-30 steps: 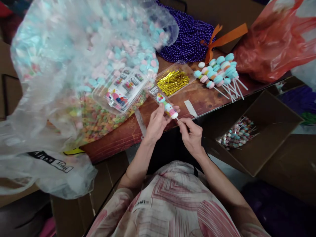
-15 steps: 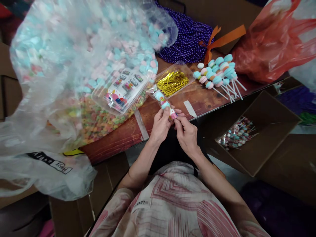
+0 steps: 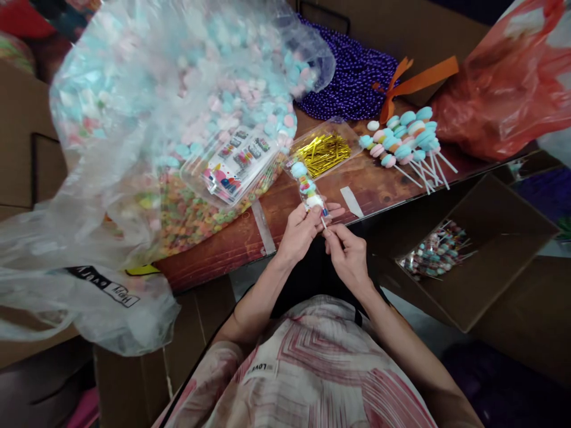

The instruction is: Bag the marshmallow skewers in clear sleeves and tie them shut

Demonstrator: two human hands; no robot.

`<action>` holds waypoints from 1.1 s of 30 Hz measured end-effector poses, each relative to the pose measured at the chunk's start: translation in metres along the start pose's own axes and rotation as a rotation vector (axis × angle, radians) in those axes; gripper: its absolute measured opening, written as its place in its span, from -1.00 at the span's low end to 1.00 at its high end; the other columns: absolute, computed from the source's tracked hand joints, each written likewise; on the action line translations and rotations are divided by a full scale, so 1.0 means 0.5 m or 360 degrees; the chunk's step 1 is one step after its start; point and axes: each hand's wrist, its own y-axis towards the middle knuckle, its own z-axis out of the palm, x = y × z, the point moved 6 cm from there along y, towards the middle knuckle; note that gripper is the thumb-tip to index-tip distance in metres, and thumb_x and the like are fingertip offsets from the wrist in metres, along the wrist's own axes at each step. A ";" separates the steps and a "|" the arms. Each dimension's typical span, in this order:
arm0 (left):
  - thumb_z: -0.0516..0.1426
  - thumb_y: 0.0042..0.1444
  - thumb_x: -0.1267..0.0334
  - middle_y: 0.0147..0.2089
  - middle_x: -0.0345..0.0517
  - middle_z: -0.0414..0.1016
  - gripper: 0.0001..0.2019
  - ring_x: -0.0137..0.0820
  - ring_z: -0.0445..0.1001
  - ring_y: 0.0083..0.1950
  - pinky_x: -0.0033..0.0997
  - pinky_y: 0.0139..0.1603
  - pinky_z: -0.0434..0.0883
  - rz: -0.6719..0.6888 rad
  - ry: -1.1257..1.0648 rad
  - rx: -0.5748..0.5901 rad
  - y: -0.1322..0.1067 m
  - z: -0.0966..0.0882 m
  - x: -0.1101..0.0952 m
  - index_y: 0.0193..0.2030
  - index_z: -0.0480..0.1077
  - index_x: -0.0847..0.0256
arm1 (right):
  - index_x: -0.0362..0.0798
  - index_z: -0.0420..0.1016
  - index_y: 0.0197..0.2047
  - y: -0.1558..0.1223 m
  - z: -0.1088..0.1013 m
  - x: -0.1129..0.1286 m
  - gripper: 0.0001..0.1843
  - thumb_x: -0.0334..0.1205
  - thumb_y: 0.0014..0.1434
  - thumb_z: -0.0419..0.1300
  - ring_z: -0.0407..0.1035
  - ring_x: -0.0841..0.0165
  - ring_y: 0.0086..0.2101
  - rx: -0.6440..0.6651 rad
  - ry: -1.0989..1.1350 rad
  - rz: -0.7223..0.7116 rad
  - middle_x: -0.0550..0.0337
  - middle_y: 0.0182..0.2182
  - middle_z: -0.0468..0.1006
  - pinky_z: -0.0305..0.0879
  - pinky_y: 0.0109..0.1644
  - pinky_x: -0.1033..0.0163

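Note:
A candy skewer [image 3: 307, 185] of blue, white and coloured sweets sits in a clear printed bag, pointing away from me over the table edge. My left hand [image 3: 300, 233] is closed round the bag's lower part, thumb on top and some fingers stretched out beneath. A short white stick [image 3: 323, 223] sticks out of the bag's near end. My right hand [image 3: 347, 252] pinches the end of this stick between thumb and fingertips. Just beyond lies a clear tray of gold twist ties [image 3: 328, 153]. Left of it, a clear tray holds printed bags [image 3: 238, 166].
Unwrapped candy skewers [image 3: 408, 139] are piled on the table [image 3: 214, 261]. Big clear bags of marshmallows [image 3: 250, 89] and gummy rings [image 3: 191, 223] fill the left. Purple beads [image 3: 352, 77] and a red bag [image 3: 504, 101] lie behind. A cardboard box [image 3: 495, 261] holds wrapped skewers [image 3: 439, 249].
The white stick now shows below the bag, with my right hand slightly farther from my left. Sweets show higher in the bag. The whole view has shifted a little.

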 end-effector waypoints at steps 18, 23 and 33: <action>0.29 0.16 0.02 -0.12 0.00 0.64 -0.70 -0.41 0.51 -0.24 -0.44 -0.25 0.43 0.0289 0.0088 -0.0002 -0.020 -0.011 -0.020 -0.13 0.56 0.21 | -0.02 0.36 -0.43 0.045 0.057 -0.006 -0.58 0.16 0.20 0.25 -0.08 0.56 -0.66 0.0027 0.0939 0.0508 0.44 -0.66 0.15 -0.17 -0.61 0.36; 0.37 0.04 0.03 -0.35 -0.12 0.53 -0.60 -0.49 0.36 -0.46 -0.43 -0.38 0.37 0.0162 -0.0052 0.0126 -0.032 -0.032 -0.062 -0.06 0.56 0.22 | -0.04 0.35 -0.55 0.056 0.098 0.021 -0.52 0.17 0.16 0.25 -0.21 0.57 -0.70 0.0576 0.1149 0.0708 0.49 -0.76 0.00 -0.23 -0.60 0.35; 0.35 0.09 0.08 -0.54 -0.36 0.12 -0.67 -0.64 0.02 -0.57 -0.57 -0.53 0.19 0.0265 -0.0125 -0.0147 -0.020 -0.075 -0.086 -0.14 0.53 0.30 | -0.06 0.55 -0.07 0.269 0.034 0.109 -0.65 -0.32 0.38 -0.08 0.39 0.20 -0.08 0.0324 -0.1564 -0.0190 -0.05 -0.06 0.56 0.23 -0.15 0.20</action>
